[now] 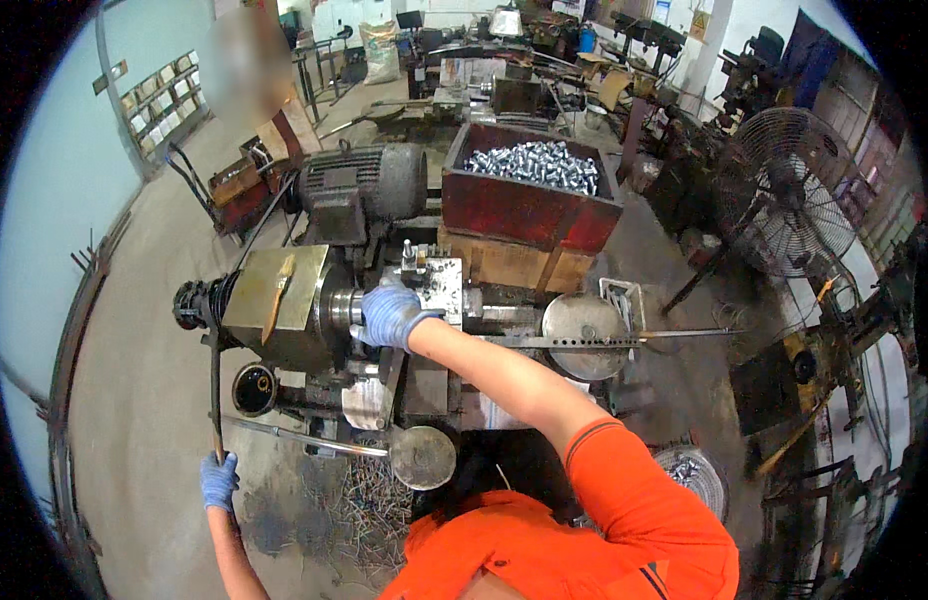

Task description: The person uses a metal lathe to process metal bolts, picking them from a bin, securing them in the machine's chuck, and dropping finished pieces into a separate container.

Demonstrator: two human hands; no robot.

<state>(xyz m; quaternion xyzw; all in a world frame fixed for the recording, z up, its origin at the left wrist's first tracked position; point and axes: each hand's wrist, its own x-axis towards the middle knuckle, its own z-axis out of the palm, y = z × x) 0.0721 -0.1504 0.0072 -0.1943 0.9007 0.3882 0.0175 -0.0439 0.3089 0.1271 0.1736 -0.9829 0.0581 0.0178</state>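
Note:
My left hand [220, 483], in a blue glove, is closed round the lower end of a long dark lever [216, 395] at the left of a small lathe-like machine. My right hand [390, 316], gloved alike, reaches across to the machine's spindle [341, 309]. Its fingers curl down beside the spindle nose, and whatever they hold is hidden under the glove. Just right of it lies a metal tool slide [443, 288] sprinkled with dark chips. A wooden-handled brush [278, 298] rests on the brassy headstock cover [249, 290].
A red bin [529, 215] full of shiny metal parts [539, 166] stands behind the machine, beside a motor [364, 180]. Round plates [424, 458] on bars jut out. Scrap [369, 505] litters the floor. A large fan [784, 190] stands right; a blurred person [246, 65] is far left.

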